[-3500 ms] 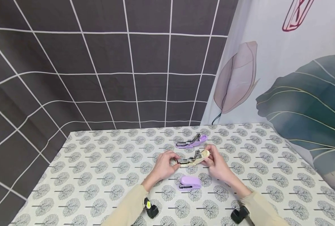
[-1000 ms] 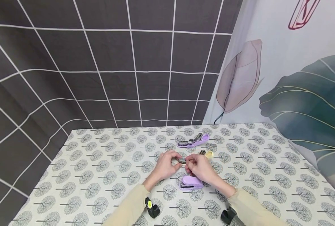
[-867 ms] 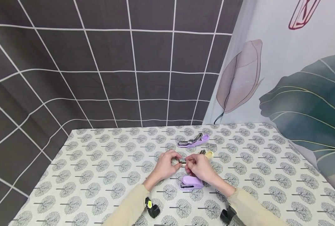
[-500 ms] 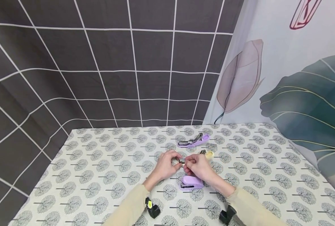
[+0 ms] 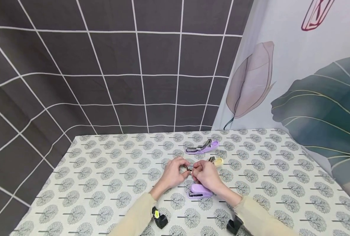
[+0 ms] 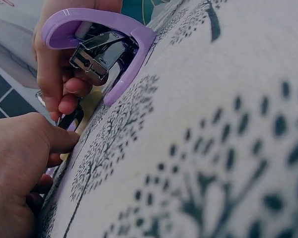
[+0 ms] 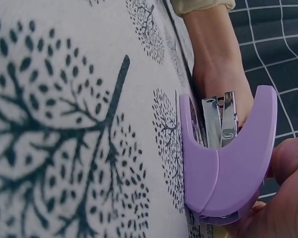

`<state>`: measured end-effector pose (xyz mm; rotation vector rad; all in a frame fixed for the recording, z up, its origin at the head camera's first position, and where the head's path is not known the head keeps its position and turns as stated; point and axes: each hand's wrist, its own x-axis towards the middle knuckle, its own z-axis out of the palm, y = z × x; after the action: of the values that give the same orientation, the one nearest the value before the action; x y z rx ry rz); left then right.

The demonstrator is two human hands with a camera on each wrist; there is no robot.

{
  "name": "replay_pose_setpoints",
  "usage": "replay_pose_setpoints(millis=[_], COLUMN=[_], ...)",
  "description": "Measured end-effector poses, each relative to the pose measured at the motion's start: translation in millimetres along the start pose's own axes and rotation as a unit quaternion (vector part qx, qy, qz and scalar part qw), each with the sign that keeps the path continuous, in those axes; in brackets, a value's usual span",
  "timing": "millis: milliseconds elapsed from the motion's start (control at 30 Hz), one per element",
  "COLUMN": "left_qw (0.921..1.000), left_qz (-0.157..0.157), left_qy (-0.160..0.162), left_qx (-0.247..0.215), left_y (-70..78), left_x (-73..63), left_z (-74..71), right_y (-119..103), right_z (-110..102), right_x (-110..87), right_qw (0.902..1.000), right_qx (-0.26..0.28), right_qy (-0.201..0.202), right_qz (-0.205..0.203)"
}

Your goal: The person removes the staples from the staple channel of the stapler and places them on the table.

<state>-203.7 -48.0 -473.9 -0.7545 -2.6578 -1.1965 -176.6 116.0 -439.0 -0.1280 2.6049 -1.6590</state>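
Mostly covered by both hands, a pale yellow stapler (image 5: pixel 219 162) lies folded open on the table. My left hand (image 5: pixel 173 171) pinches its left end between thumb and fingers. Over the stapler's middle, my right hand (image 5: pixel 207 175) has thumb and fingertips pinched together at the metal staple track; I cannot tell whether a small piece is between them. In the left wrist view, the right fingertips (image 6: pixel 67 105) meet close to the left thumb. A purple stapler (image 5: pixel 201 191), folded closed, stands just nearer than the hands. It overlaps the hands in the right wrist view.
Behind the hands, a second purple stapler (image 5: pixel 203 149) lies folded open with its metal parts raised. A tree-print cloth (image 5: pixel 110 200) covers the table. A dark grid-patterned curtain (image 5: pixel 113 65) and a leaf-print curtain (image 5: pixel 319 108) hang behind it.
My right hand has moved from the yellow stapler's right end to its middle track, then shifted slightly at the wrist. My left hand keeps its place at the left end.
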Motion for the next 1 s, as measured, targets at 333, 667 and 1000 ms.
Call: replay_pose_setpoints(millis=[333,667,1000], left_qw=[1.0,0.9999,0.9999], left_qz=[-0.001,0.0,0.003], left_qy=[0.005,0.004,0.006], left_qx=[0.0,0.011,0.011], left_y=[-0.7,0.1,-1.2], left_x=[-0.4,0.1,0.8], left_z=[0.7,1.4,2.1], right_y=[-0.2,0.9,3.9], right_z=[2.7,3.2,3.3], right_x=[3.5,5.6,5.6], right_qw=[0.9997,0.997,0.9956], right_qx=[-0.014,-0.063,-0.071], right_qy=[0.01,0.025,0.018], right_qz=[-0.015,-0.037,-0.059])
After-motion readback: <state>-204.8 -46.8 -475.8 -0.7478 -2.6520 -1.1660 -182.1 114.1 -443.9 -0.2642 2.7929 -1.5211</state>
